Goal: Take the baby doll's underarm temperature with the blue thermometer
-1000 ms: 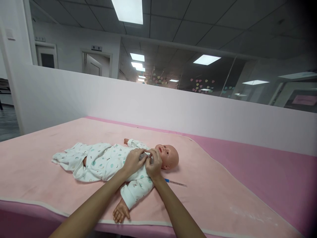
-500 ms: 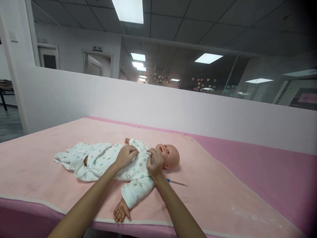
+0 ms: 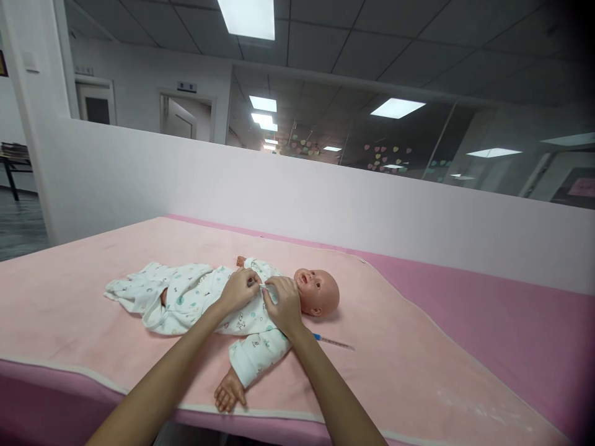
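A baby doll (image 3: pixel 320 293) lies on its back, its head to the right, dressed in a white patterned romper (image 3: pixel 186 303). My left hand (image 3: pixel 240 288) is closed at the chest, fingertips pinching the romper's front. Close beside it, my right hand (image 3: pixel 284 303) pinches the cloth just below the doll's chin. The two sets of fingertips nearly meet, and they hide the exact spot they grip. One doll arm in its sleeve (image 3: pixel 258 356) stretches toward the near edge of the bed. By the doll's shoulder lies a thin stick with a blue end (image 3: pixel 333 341), partly behind my right forearm.
A pink pad (image 3: pixel 409 365) covers the bed, with a darker pink border (image 3: pixel 525 310) on the right. Behind it rises a low white wall (image 3: pixel 325 198) with glass above. The near edge of the bed runs just below the doll's hand.
My right hand has moved left, from near the doll's chin to the chest beside my left hand. The camera view has shifted slightly.
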`<state>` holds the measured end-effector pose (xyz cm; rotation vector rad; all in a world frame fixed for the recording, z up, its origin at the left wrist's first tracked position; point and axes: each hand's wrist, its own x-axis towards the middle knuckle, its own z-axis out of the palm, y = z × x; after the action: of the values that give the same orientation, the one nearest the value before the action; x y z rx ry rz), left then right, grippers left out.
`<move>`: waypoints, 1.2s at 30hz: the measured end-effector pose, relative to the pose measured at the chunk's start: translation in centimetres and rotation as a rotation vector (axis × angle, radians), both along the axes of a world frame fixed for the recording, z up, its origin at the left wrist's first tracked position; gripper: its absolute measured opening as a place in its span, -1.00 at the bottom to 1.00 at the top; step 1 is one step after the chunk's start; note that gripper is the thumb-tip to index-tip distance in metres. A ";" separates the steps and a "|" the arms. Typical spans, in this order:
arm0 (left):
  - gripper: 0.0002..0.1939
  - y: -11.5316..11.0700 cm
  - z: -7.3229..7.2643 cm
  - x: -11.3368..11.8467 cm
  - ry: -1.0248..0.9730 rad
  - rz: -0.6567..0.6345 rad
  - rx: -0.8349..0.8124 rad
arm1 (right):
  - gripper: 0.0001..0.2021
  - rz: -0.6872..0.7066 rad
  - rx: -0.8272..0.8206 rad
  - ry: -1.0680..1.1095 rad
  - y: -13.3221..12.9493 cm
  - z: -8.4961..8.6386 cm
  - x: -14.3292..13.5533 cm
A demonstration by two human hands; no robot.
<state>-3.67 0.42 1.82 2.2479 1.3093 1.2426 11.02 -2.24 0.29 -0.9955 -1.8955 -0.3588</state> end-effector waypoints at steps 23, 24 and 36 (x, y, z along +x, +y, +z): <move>-0.75 0.9 0.2 -1.1 -0.301 -0.260 -0.297 | -0.88 -0.022 -0.024 -0.056 0.2 -0.3 -0.1; -0.75 0.8 0.3 -1.1 -0.285 -0.276 -0.317 | -0.88 -0.023 -0.019 -0.059 0.2 -0.3 -0.1; -0.73 0.2 0.6 -1.3 -0.300 -0.320 -0.401 | -0.89 -0.024 0.001 0.043 0.4 -0.6 0.0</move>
<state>-5.01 0.66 2.38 1.8173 0.9417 1.0422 11.04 -1.83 -0.35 -1.0177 -1.8460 -0.3500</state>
